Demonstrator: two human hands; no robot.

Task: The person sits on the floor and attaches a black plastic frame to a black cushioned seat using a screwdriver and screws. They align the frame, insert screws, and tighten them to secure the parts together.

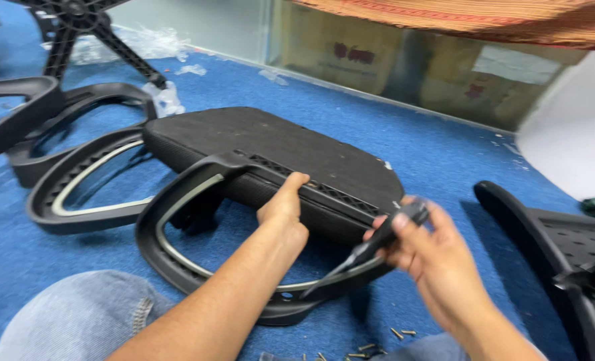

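Head view, right hand [431,257] gripping blurred dark tool [384,237], screws [377,344] partly cut off

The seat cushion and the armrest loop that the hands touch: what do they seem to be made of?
Seat cushion: probably woven fabric over padding; matt black, finely textured, with lint specks. Armrest loop under the left hand: apparently moulded plastic, smooth and semi-matt, with ribbed slots and a paler inner rim.

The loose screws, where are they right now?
In the head view the loose screws lie on the blue carpet at the bottom edge, just below the black armrest frame and under the right hand.
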